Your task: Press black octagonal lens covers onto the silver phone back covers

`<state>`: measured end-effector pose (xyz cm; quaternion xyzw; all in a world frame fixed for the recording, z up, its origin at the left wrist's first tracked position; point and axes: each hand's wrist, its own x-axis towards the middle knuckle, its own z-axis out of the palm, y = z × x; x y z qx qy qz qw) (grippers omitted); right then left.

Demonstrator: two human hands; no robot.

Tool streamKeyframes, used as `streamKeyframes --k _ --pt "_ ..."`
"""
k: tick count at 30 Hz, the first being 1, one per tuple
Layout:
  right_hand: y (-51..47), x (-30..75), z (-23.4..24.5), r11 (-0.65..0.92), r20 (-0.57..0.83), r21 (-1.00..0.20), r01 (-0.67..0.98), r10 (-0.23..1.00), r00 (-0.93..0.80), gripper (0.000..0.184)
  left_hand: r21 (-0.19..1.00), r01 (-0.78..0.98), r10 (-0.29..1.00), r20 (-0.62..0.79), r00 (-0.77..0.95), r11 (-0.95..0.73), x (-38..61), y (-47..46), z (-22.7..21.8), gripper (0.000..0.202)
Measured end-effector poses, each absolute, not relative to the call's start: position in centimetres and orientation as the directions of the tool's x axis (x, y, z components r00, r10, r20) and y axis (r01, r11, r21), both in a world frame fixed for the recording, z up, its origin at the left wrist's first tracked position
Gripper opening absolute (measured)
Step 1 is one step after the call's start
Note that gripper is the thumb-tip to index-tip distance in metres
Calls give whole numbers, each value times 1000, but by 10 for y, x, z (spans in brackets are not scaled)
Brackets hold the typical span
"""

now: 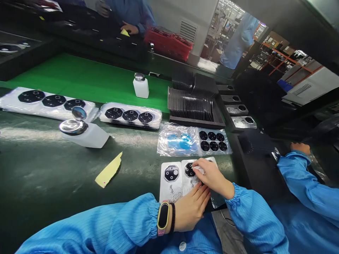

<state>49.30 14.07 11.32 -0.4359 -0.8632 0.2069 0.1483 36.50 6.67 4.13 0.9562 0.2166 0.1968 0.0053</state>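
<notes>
Two white phone back covers lie side by side on the dark mat in front of me. My left hand (192,208) rests flat, fingers stretched out, on the lower part of the right cover (192,180). My right hand (212,176) is curled over that cover's black camera ring and pinches a small white piece (198,170) against it. The left cover (171,181) lies untouched beside them.
Bags of black camera rings (214,140), a blue film bag (178,141), a tray of dark plates (193,106), two white dispenser bottles (82,132) (140,86), a yellow slip (108,172), long ring strips (50,102). Another person's blue sleeve (304,176) works at my right; others stand beyond the green belt.
</notes>
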Motion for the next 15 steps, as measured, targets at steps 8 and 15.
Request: streamKeyframes --k 8,15 --pt "140 476 97 661 72 -258 705 740 -668 17 116 407 420 358 834 -906 364 66 53 49" --pt "140 474 92 716 65 -82 693 698 -714 19 151 397 425 353 834 -905 365 67 56 47"
